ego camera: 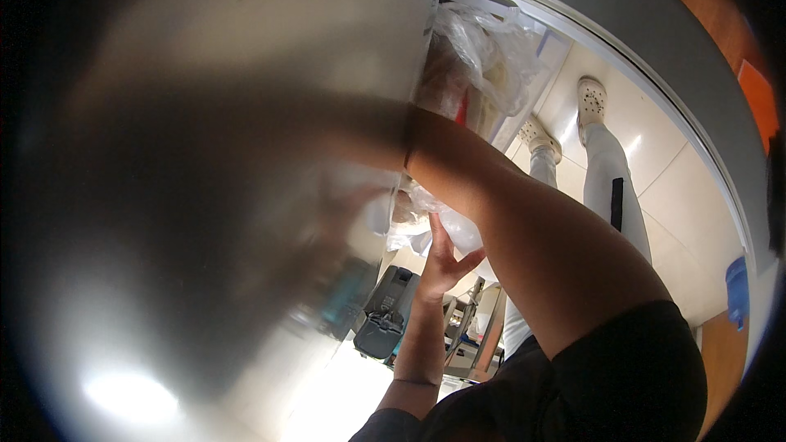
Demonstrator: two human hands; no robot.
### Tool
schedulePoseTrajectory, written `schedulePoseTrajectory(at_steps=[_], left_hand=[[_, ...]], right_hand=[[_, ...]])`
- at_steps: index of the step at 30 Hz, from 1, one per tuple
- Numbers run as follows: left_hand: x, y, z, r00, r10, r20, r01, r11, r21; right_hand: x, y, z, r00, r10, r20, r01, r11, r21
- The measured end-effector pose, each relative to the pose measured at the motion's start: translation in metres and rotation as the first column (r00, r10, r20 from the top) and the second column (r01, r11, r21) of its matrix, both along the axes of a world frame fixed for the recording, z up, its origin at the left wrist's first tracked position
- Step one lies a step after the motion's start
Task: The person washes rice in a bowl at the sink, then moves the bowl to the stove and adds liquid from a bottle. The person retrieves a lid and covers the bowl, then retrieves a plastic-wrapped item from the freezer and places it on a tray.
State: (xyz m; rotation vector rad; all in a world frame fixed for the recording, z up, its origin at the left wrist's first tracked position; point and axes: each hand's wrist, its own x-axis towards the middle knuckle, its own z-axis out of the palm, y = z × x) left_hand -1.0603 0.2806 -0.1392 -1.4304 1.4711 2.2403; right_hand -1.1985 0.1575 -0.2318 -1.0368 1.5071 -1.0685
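Observation:
My left hand reaches up from the lower middle, its thumb and a finger spread around a translucent white plastic item; whether this is a bag or a container I cannot tell. Crumpled clear plastic lies against the item, with something brown and pale beside it. My right arm crosses above, from the black sleeve towards the edge of a large blurred, shiny panel. The right hand is not visible. Beyond that arm, clear plastic bags fill a clear-walled bin or drawer, with a narrow red thing among them.
A shiny panel fills the left side, very close to the camera. A dark case-like object and metal framing stand below. White-trousered legs in perforated clogs are on the tiled floor; a blue plastic object is at the right.

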Motion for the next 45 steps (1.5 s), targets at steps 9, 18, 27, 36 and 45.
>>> schedulePoseTrajectory(at_steps=[9, 18, 27, 36, 45], left_hand=[[-0.015, 0.001, -0.003, 0.991, 0.082, 0.108, -0.076, 0.995, -0.065], [-0.021, 0.003, -0.017, 0.994, 0.022, 0.111, -0.017, 0.999, -0.042], [-0.008, 0.002, -0.021, 0.997, -0.013, 0.082, 0.021, 0.995, -0.093], [-0.004, 0.002, -0.013, 0.995, 0.059, 0.084, -0.049, 0.992, -0.119], [0.011, -0.001, -0.017, 0.998, 0.043, 0.052, -0.036, 0.99, -0.137]], right_hand=[[-0.007, -0.005, -0.002, 1.0, 0.025, -0.011, -0.024, 1.0, 0.004], [-0.023, -0.004, -0.009, 1.0, 0.02, 0.002, -0.02, 1.0, 0.003], [-0.054, 0.02, -0.01, 0.898, -0.223, 0.38, 0.228, 0.973, 0.033], [-0.076, 0.074, -0.001, -0.173, -0.472, 0.865, 0.462, 0.736, 0.494], [-0.073, 0.099, 0.006, 0.251, -0.514, 0.82, 0.587, 0.754, 0.293]])
